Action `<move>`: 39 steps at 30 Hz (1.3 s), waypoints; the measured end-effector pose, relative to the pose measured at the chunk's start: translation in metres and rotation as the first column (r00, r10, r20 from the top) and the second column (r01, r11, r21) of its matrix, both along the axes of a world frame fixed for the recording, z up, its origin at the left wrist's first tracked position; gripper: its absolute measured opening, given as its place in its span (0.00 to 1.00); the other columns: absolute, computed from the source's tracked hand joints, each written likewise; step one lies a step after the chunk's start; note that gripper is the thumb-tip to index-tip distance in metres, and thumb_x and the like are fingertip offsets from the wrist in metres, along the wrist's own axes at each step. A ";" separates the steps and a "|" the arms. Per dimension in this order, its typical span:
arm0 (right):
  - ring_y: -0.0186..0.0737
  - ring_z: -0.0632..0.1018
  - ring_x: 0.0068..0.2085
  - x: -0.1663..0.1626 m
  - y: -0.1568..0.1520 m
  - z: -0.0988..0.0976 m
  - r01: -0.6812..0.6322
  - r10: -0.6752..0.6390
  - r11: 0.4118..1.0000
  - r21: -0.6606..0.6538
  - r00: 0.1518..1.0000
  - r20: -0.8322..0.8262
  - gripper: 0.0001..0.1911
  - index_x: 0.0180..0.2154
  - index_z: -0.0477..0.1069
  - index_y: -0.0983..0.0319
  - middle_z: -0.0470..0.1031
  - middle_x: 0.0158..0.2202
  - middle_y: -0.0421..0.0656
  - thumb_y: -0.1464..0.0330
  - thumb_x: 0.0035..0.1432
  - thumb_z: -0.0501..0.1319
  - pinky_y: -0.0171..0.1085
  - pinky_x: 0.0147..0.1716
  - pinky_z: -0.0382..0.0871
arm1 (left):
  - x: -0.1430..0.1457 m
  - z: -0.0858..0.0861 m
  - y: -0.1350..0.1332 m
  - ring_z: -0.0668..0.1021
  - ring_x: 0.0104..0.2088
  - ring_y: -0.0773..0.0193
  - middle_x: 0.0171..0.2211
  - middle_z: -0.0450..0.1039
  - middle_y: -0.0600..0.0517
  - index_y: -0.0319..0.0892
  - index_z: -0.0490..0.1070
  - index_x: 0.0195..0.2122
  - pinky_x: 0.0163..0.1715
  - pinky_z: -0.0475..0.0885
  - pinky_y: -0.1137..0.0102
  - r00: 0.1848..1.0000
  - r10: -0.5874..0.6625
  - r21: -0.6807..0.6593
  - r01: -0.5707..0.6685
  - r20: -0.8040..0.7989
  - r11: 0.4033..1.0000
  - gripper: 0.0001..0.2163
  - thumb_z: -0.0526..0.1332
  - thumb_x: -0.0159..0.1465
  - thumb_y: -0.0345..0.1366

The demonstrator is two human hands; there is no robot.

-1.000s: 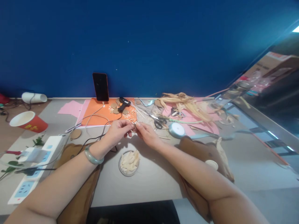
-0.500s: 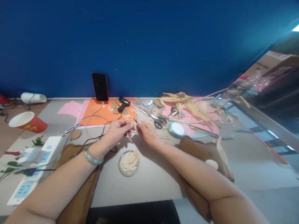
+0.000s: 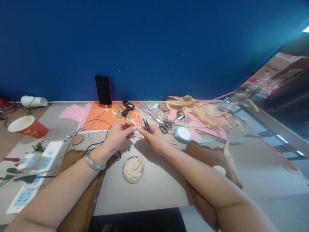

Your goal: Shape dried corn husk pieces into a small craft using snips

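Note:
My left hand (image 3: pixel 122 132) is closed in a pinch, with a small pale scrap, like corn husk, at its fingertips. Its exact shape is too small to make out. Close beside it, my right hand (image 3: pixel 152 137) is closed around small dark scissors (image 3: pixel 146 125), whose blades point up and away from me. The right thumb and fingertip come close to the left fingertips; whether they also touch the scrap is unclear. Below both hands stands a small round dish (image 3: pixel 123 174) filled with pale cut husk pieces (image 3: pixel 133 168).
Beyond the hands lie a black glue gun (image 3: pixel 128 108), larger scissors (image 3: pixel 164 126), a ribbon roll (image 3: pixel 182 134) and dried husks (image 3: pixel 190 102). A phone (image 3: pixel 103 90) leans on the blue wall. At left are a paper cup (image 3: pixel 36 128), cables and a power strip (image 3: pixel 25 197).
The scissors in my right hand have swung upright, and their blades now show clearly. My left hand has shifted slightly left, and the pale scrap at its fingertips is easier to see.

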State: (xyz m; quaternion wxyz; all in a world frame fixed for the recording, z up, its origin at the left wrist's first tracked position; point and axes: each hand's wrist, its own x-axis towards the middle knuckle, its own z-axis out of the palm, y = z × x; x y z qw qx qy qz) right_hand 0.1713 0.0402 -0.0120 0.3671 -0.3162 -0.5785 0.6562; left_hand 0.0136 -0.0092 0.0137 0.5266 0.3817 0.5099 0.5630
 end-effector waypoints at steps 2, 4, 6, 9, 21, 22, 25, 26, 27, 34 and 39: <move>0.26 0.55 0.20 0.000 0.000 0.000 0.001 -0.001 1.000 0.011 1.000 0.008 0.18 0.27 0.65 0.62 0.55 0.17 0.31 0.56 0.51 0.67 0.32 0.20 0.46 | 0.000 -0.001 -0.001 0.72 0.20 0.72 0.20 0.71 0.56 0.38 0.72 0.28 0.20 0.63 0.75 0.999 -0.022 0.003 0.023 -0.043 1.000 0.13 0.72 0.49 0.40; 0.26 0.55 0.20 0.001 -0.001 0.000 -0.006 0.006 1.000 0.023 1.000 0.025 0.17 0.28 0.65 0.62 0.56 0.17 0.31 0.57 0.52 0.67 0.32 0.20 0.47 | 0.001 -0.002 -0.001 0.72 0.20 0.71 0.19 0.70 0.56 0.38 0.72 0.26 0.21 0.64 0.75 0.997 -0.029 0.007 0.030 -0.069 1.000 0.12 0.71 0.49 0.40; 0.26 0.55 0.20 0.001 -0.001 0.000 -0.011 0.009 0.999 0.037 0.999 0.048 0.17 0.28 0.65 0.62 0.56 0.17 0.31 0.56 0.52 0.67 0.32 0.20 0.47 | 0.001 -0.001 -0.001 0.71 0.20 0.71 0.18 0.70 0.56 0.38 0.72 0.25 0.21 0.63 0.76 0.997 -0.022 0.003 0.022 -0.070 1.000 0.12 0.71 0.50 0.40; 0.27 0.55 0.18 0.001 -0.001 -0.001 -0.032 0.030 0.999 0.037 0.998 0.054 0.20 0.29 0.66 0.62 0.55 0.16 0.30 0.52 0.54 0.63 0.32 0.19 0.47 | 0.001 0.001 0.000 0.71 0.19 0.72 0.17 0.70 0.55 0.38 0.71 0.25 0.20 0.63 0.76 0.999 0.009 -0.010 -0.010 -0.048 1.000 0.12 0.70 0.50 0.40; 0.28 0.55 0.16 -0.003 -0.002 -0.006 -0.066 0.065 0.998 0.010 0.992 0.104 0.28 0.25 0.64 0.62 0.54 0.14 0.32 0.43 0.57 0.53 0.32 0.16 0.46 | 0.002 0.004 0.000 0.72 0.18 0.72 0.21 0.74 0.54 0.38 0.72 0.25 0.19 0.64 0.76 0.995 0.090 0.025 -0.091 0.030 0.996 0.12 0.71 0.48 0.40; 0.28 0.55 0.16 -0.003 -0.002 -0.006 -0.067 0.065 0.998 0.016 0.992 0.108 0.28 0.25 0.64 0.62 0.54 0.14 0.32 0.43 0.57 0.53 0.32 0.16 0.46 | 0.002 0.004 0.000 0.72 0.19 0.72 0.22 0.74 0.54 0.38 0.72 0.25 0.19 0.64 0.76 0.996 0.091 0.030 -0.091 0.026 0.995 0.12 0.71 0.48 0.40; 0.28 0.55 0.17 -0.003 -0.003 -0.005 -0.072 0.068 0.997 0.027 0.991 0.118 0.28 0.25 0.64 0.62 0.54 0.14 0.32 0.43 0.57 0.53 0.32 0.16 0.47 | 0.002 0.005 0.000 0.72 0.19 0.72 0.22 0.75 0.53 0.37 0.72 0.24 0.19 0.65 0.75 0.996 0.090 0.034 -0.090 0.015 0.995 0.11 0.71 0.48 0.39; 0.28 0.56 0.17 -0.003 -0.004 -0.005 -0.072 0.068 0.997 0.029 0.990 0.121 0.28 0.25 0.64 0.62 0.54 0.15 0.33 0.43 0.58 0.53 0.32 0.16 0.47 | 0.002 0.005 0.000 0.72 0.19 0.72 0.22 0.75 0.53 0.37 0.73 0.24 0.19 0.65 0.75 0.996 0.093 0.032 -0.093 0.014 0.995 0.11 0.71 0.48 0.39; 0.28 0.56 0.17 -0.004 -0.004 -0.005 -0.072 0.068 0.997 0.032 0.990 0.123 0.28 0.25 0.64 0.62 0.54 0.15 0.33 0.43 0.58 0.53 0.32 0.17 0.47 | 0.002 0.005 0.000 0.73 0.19 0.72 0.23 0.75 0.53 0.37 0.73 0.24 0.19 0.65 0.75 0.995 0.095 0.029 -0.096 0.012 0.995 0.11 0.71 0.48 0.39; 0.29 0.57 0.18 -0.004 -0.004 -0.008 -0.057 0.047 0.996 0.073 0.989 0.139 0.28 0.25 0.64 0.62 0.55 0.15 0.33 0.43 0.58 0.52 0.33 0.18 0.49 | 0.001 -0.002 0.001 0.73 0.20 0.72 0.24 0.76 0.52 0.37 0.73 0.25 0.20 0.66 0.75 0.995 0.095 0.029 -0.095 0.003 0.995 0.11 0.71 0.50 0.40; 0.30 0.58 0.19 -0.004 -0.003 -0.010 -0.055 0.041 0.994 0.091 0.987 0.153 0.28 0.25 0.64 0.62 0.56 0.15 0.33 0.44 0.59 0.51 0.33 0.19 0.50 | 0.001 -0.005 0.001 0.73 0.20 0.72 0.24 0.76 0.51 0.37 0.74 0.26 0.20 0.67 0.76 0.995 0.095 0.027 -0.094 -0.010 0.995 0.11 0.70 0.51 0.40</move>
